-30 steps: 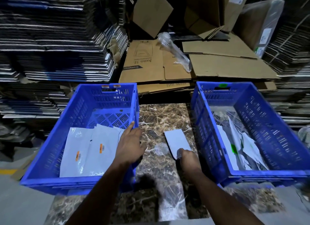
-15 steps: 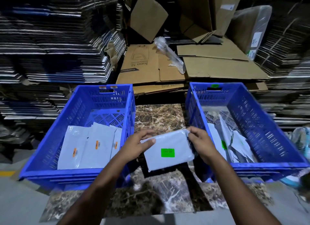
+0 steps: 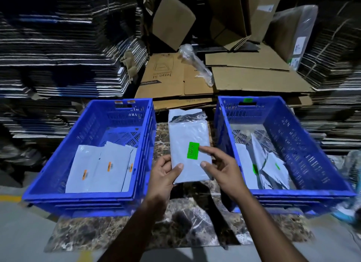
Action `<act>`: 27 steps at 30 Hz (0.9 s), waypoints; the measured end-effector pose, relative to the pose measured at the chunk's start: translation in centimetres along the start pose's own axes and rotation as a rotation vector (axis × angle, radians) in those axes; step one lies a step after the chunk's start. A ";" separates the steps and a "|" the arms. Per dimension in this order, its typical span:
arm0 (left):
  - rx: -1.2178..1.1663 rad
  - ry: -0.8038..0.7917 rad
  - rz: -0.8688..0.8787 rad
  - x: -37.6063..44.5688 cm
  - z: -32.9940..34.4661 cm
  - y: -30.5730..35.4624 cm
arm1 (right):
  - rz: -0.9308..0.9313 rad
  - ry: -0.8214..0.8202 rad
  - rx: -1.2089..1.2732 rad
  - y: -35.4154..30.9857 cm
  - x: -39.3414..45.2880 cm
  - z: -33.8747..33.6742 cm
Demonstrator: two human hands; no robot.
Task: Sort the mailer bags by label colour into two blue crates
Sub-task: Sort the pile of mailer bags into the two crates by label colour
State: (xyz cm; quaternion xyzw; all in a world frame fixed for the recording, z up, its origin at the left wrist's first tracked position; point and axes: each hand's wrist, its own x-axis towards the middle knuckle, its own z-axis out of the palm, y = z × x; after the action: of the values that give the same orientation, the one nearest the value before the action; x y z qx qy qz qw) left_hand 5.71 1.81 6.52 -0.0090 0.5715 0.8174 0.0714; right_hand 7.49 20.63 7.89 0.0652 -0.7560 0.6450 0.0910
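A white mailer bag [image 3: 187, 136] with a green label [image 3: 193, 150] is held lengthwise between the two blue crates. My left hand [image 3: 166, 175] grips its near left corner, thumb on top. My right hand [image 3: 220, 168] holds its near right edge, with the forefinger touching the green label and the thumb on the bag. The left crate [image 3: 48, 179] holds several white mailers with orange labels [image 3: 109, 167] and has orange tags on its far rim. The right crate [image 3: 304, 150] holds several mailers with green labels [image 3: 255, 169] and has a green tag on its far rim.
Both crates stand on a brown marble slab [image 3: 185, 226] over a grey floor. Flattened cardboard boxes [image 3: 254, 80] and tall stacks of folded cartons [image 3: 58, 56] rise behind. A clear plastic wrap [image 3: 197, 64] lies on the cardboard. A light blue object [image 3: 353, 214] sits at the far right edge.
The mailer was picked up off the marble slab, label side turned up, then rotated from crosswise to lengthwise. My right hand shifted from its far corner to its near right edge.
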 end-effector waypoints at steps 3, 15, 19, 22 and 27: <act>0.093 -0.068 0.002 0.1 1.5 -0.5 | 0.021 -0.011 -0.014 0.6 -0.7 -2.0; 0.450 -0.214 -0.078 1.5 8.9 -6.4 | 0.452 0.400 -0.519 4.3 -2.2 -22.2; 0.598 -0.286 -0.023 1.9 11.3 -7.7 | 0.689 -0.116 -1.003 5.0 -1.8 -23.2; 0.605 -0.273 -0.005 1.7 12.3 -8.4 | 0.689 -0.352 -1.120 4.8 -1.3 -22.9; 0.602 -0.233 0.003 1.5 12.1 -8.6 | 0.600 -0.279 -1.147 4.8 -0.6 -22.5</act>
State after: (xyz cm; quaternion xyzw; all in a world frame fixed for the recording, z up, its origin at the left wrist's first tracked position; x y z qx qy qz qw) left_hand 6.08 16.20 2.49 0.1072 0.7756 0.6073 0.1344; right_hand 8.24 43.60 6.53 -0.1243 -0.9696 0.1230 -0.1711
